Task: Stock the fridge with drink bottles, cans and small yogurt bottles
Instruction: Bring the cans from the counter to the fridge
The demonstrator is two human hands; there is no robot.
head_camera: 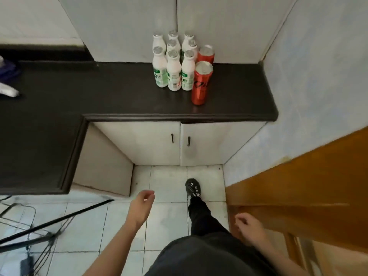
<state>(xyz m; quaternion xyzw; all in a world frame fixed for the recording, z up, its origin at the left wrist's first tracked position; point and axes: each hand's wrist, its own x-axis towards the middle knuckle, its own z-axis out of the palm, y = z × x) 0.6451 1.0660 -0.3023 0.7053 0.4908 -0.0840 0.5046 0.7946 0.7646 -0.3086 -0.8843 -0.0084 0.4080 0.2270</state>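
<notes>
The yogurt bottles (173,62) and two red cans (201,82) stand upright on the dark desk (99,92), straight ahead and well apart from my hands. My left hand (142,204) is nearer than my right hand (249,226), and both sets of fingers hang loosely curled, holding nothing. Rear bottles hide behind front ones, and I see no fridge.

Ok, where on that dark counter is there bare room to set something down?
The countertop is bare left of the white bottles and between the red cans and the right wall. Bottles and cans stand packed together by the cabinet doors.
</notes>
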